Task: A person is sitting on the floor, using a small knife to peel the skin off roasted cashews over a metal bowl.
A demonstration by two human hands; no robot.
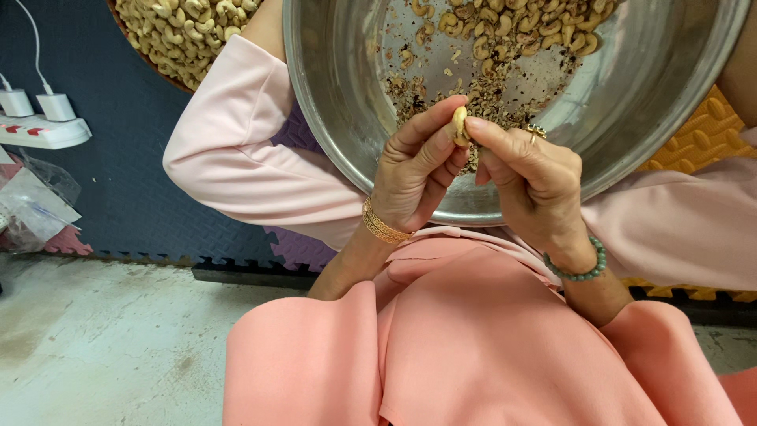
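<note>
I see both hands meet over the near rim of a large round steel bowl (631, 102), smooth and shiny, with a dull scratched bottom. The left hand (414, 170) pinches one pale, curved cashew nut (460, 125) between thumb and forefinger; the other fingers are curled in. The right hand (532, 177) touches the same nut from the other side with its fingertips (479, 126), fingers narrow and bent together. So the nut sits between the two hands, just above the bowl's lower edge.

Inside the bowl I see many cashew kernels (512, 24) heaped at the far side, too many for me to count, and a scatter of dark, flaky skin crumbs (489, 95) near the hands.

On the left wrist there is one gold bangle (382, 225) with a ribbed pattern. On the right wrist there is one bracelet of small round green beads (579, 268), and one gold ring (536, 132) on a finger.

At top left I see a second container (138, 51) with a dark rim, full of light cashews (185, 28). Two white chargers (35, 104) stand in one white power strip (43, 132). The floor mat (134, 158) is dark foam with puzzle edges.
</note>
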